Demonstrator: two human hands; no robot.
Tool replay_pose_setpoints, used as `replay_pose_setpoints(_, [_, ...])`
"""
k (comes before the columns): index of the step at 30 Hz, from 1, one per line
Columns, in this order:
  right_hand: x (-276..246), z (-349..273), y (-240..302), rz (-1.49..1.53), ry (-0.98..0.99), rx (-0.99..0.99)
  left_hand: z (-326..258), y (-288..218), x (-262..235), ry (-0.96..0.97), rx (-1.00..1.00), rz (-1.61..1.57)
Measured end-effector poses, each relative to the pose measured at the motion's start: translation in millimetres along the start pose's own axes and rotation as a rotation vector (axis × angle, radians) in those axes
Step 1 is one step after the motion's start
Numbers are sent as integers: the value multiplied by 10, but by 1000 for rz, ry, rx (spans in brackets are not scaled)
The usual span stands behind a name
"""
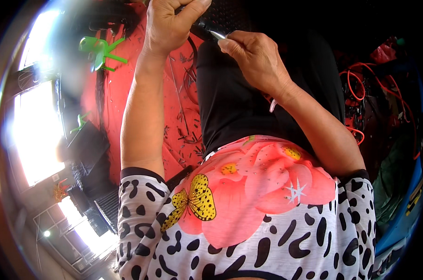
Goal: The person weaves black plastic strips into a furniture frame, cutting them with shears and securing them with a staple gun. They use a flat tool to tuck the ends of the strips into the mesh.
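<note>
My left hand (167, 25) is raised at the top of the view, its fingers closed around a dark cable (197, 31) that runs across to the other hand. My right hand (253, 56) pinches a small silvery metal blade or tip (217, 34) against that cable. The two hands sit close together above my lap, which is covered by black trousers (230, 102). The cable's far end is hidden behind my fingers.
A red sheet (127, 98) strewn with short wire scraps lies to the left. A green plastic piece (99, 49) sits on it. Tangled orange and red cables (370, 88) are piled at the right. Bright windows (34, 130) glare at far left.
</note>
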State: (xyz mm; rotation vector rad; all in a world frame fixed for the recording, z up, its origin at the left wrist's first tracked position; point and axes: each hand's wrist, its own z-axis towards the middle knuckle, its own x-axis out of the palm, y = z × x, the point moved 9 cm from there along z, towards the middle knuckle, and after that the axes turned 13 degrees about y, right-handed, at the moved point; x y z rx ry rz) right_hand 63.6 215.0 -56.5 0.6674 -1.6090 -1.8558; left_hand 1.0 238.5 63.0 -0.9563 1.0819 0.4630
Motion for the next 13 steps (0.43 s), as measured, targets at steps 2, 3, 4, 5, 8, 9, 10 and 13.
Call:
replay_pose_setpoints(2, [14, 7, -41, 1, 7, 14, -15, 17, 25, -9, -6, 3])
replay_pose_setpoints(3, [26, 8, -66, 1, 14, 28, -25, 20, 30, -26, -1, 2])
replay_pose_setpoints(4, [30, 9, -71, 1, 13, 29, -23, 19, 28, -41, 6, 0])
replay_pose_setpoints(5, [47, 9, -97, 22, 25, 51, -17, 10, 44, -41, 6, -1])
replay_pose_setpoints(8, [70, 20, -116, 82, 45, 69, -13, -22, 30, -82, 8, -18])
replay_pose_setpoints(9, [78, 24, -116, 120, 52, 66, -13, -17, 16, -93, 3, -27])
replay_pose_setpoints(10, [84, 20, -116, 120, 52, 66, -19, -7, 7, -106, -1, -37])
replay_pose_setpoints(13, [139, 9, -179, 255, 87, 113, -31, -27, 1, -126, -5, -15])
